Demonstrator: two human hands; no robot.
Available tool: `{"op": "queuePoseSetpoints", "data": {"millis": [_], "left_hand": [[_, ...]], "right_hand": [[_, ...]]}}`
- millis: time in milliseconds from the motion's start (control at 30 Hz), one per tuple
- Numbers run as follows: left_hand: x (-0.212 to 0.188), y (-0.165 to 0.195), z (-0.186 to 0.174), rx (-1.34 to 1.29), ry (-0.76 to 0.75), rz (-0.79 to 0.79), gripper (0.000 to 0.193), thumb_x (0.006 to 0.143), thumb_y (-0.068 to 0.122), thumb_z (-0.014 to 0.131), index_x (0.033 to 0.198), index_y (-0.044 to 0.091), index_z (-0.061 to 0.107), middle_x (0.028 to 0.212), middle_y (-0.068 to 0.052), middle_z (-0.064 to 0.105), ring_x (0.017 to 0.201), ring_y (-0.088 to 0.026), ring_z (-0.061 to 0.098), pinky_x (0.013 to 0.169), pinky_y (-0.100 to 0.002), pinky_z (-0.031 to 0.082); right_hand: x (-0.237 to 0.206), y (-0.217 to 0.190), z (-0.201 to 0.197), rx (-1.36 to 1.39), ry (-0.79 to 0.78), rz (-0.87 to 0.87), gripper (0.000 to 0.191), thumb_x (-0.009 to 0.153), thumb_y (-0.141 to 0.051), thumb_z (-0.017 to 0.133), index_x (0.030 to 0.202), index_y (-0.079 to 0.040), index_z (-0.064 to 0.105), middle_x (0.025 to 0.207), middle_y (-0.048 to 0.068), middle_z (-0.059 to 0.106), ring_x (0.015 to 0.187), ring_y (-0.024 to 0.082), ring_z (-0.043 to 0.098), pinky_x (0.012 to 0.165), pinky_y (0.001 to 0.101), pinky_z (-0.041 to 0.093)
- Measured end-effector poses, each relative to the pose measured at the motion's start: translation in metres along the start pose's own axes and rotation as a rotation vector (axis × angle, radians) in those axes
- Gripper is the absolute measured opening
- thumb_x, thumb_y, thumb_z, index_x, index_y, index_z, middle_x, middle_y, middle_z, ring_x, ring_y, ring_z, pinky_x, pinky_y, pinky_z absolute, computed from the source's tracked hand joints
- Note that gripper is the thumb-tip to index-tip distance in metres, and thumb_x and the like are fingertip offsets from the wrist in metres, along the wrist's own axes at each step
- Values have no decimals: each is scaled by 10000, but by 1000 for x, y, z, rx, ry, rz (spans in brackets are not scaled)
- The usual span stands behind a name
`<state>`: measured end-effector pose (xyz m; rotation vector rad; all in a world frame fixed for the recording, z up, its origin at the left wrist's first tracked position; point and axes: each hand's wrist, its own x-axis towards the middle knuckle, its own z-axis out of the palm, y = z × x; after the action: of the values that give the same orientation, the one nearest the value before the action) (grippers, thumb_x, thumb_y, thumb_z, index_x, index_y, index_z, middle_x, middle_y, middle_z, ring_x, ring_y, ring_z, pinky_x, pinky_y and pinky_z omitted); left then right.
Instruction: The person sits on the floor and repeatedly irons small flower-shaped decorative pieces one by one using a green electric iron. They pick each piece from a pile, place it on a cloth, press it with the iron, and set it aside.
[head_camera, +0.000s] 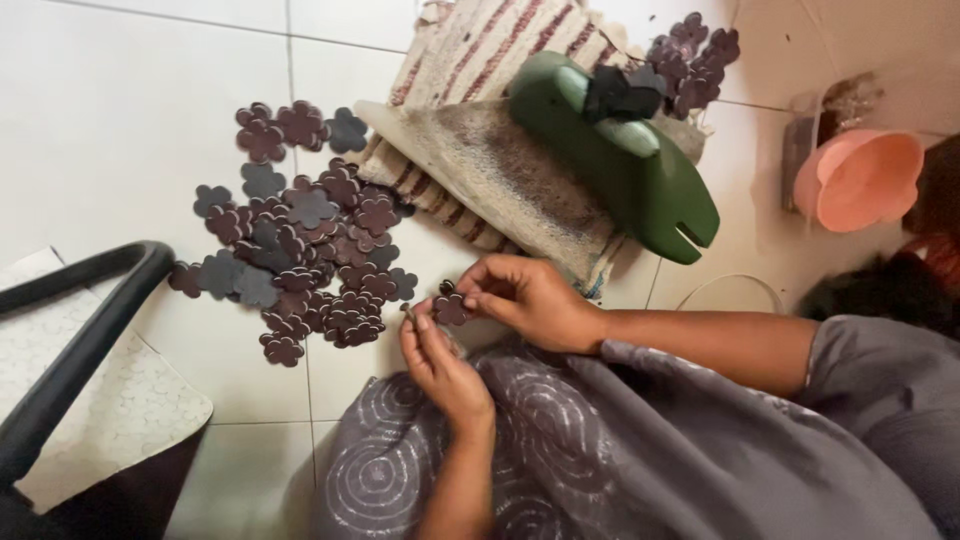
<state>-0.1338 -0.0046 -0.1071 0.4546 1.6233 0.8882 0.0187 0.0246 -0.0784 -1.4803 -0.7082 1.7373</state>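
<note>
Both hands meet at 6 o'clock from the pile of flower pieces (300, 265): the right hand (530, 300) pinches one dark maroon flower-shaped cutout (450, 305) between thumb and fingertips, and the left hand (440, 365) has its fingers closed to a narrow gap against the cutout's lower edge. The grip covers only the rim, so a slip could drop the piece onto the grey patterned cloth (560, 440) on the lap. A sideways pull could bend or tear a petal.
</note>
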Motion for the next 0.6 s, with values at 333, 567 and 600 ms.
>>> {"op": "queuePoseSetpoints", "data": {"millis": [333, 567, 600], "left_hand": [[-8, 13, 6, 274, -59, 300, 156, 1027, 135, 666, 1062, -17, 675, 961, -23, 693, 865, -87, 626, 801, -242, 530], [-20, -7, 19, 177, -373, 155, 182, 1034, 140, 626, 1124, -10, 673, 1050, -63, 719, 958, -82, 667, 876, -219, 544], [-17, -7, 19, 152, -392, 112, 203, 1057, 157, 584, 1150, -4, 668, 1070, -71, 731, 976, -78, 682, 895, -213, 546]], "right_hand": [[-47, -9, -30, -573, -55, -245, 458, 902, -151, 765, 1307, -24, 593, 1116, 168, 713, 949, 262, 718, 787, 367, 583], [-71, -15, -57, -463, 76, -144, 246, 896, -154, 762, 1115, -54, 715, 888, 80, 763, 780, 170, 756, 674, 341, 599], [-74, -17, -62, -471, 84, -135, 230, 894, -146, 752, 1099, -48, 719, 892, 74, 765, 780, 165, 762, 669, 338, 602]]}}
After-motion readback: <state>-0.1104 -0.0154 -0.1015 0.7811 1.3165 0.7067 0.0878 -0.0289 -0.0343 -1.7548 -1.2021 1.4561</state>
